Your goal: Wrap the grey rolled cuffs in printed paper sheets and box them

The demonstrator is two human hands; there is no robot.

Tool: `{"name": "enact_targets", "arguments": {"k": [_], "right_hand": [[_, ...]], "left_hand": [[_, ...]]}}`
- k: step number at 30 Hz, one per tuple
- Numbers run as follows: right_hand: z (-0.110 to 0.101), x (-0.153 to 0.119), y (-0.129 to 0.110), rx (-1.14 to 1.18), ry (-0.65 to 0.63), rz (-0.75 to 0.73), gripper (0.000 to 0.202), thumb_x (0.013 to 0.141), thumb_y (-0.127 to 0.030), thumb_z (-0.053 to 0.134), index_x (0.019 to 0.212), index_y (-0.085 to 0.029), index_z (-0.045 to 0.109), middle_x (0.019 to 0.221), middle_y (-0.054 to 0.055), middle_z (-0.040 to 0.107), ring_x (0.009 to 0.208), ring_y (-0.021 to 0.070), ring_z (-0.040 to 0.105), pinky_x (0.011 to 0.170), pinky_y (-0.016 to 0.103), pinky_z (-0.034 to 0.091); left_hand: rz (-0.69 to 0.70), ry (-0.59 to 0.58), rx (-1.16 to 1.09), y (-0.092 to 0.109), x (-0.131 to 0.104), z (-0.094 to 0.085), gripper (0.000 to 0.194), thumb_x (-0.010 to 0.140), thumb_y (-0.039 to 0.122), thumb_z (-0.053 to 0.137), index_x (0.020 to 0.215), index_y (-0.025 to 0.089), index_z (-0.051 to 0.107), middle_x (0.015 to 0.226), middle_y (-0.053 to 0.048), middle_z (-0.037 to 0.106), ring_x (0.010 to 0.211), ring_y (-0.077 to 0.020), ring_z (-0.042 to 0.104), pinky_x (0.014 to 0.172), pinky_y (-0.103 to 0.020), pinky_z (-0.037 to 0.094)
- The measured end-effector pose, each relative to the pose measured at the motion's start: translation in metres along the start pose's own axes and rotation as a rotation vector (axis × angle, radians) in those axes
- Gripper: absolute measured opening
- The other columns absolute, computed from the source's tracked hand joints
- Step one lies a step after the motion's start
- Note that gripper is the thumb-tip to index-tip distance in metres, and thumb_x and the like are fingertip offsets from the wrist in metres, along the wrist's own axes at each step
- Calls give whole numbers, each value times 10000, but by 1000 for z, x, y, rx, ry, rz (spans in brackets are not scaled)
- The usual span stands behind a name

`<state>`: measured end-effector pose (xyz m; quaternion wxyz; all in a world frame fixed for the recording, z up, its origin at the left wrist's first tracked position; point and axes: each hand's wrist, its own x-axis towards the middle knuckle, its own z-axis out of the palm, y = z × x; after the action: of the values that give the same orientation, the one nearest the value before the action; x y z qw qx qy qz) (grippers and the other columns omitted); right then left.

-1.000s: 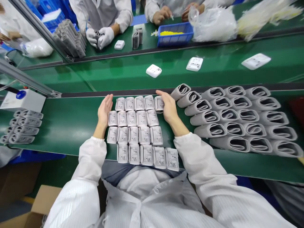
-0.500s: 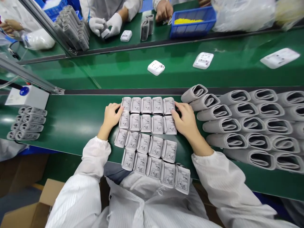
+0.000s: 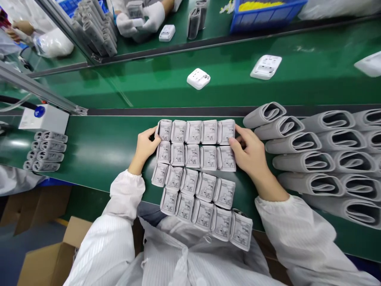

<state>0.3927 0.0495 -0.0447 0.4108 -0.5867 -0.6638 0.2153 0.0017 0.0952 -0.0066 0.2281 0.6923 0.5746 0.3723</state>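
My left hand (image 3: 149,143) and right hand (image 3: 249,151) press the two ends of the back row of printed grey bundles (image 3: 194,132), fingers narrowly bent, and the print's too small to read! The block sits mid-bench (image 3: 95,155), its front row right at the near edge, with bare green surface open to my left, rolled grey sleeves (image 3: 306,163) crowding my right.
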Motion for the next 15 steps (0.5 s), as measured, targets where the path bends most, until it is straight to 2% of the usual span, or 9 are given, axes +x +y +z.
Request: {"name": "enact_targets", "arguments": {"k": [3,7,9,13,15], "right_hand": [[-3,0,-1,-7,-28,22,620,1108,-566,588,1651,-284,689,1325,138,805,881,282,746,936,540,661],[-7,0,-5,-26,-54,77,668,1116,-622,569,1670,-263,670,1203,137,823,867,296,725,892,549,654],[-9,0,-7,2,-41,109,694,1112,-642,587,1677,-246,661,1268,156,829,826,290,692,862,551,645],[-8,0,-10,105,-19,164,687,1103,-643,618,1693,-291,622,1551,168,753,816,277,681,827,542,631],[-8,1,-11,83,-16,140,688,1089,-604,640,1669,-234,645,1487,197,767,791,260,665,803,535,623]], "left_hand": [[-31,28,-59,-2,1,2,353,981,381,761,1260,227,913,1051,-52,915,873,-222,807,805,-367,639],[-38,40,-145,-7,1,4,359,969,439,833,1273,261,902,1104,-52,923,927,-227,827,824,-372,661],[-33,33,-151,-9,1,5,370,979,464,844,1291,271,893,1138,-58,923,946,-229,835,806,-368,650],[-10,10,-129,-10,2,5,389,1005,494,835,1329,282,875,1178,-65,918,974,-232,841,780,-365,620],[-5,6,-125,-11,2,6,390,1015,505,827,1334,284,871,1199,-66,915,987,-233,843,785,-369,619]]}}
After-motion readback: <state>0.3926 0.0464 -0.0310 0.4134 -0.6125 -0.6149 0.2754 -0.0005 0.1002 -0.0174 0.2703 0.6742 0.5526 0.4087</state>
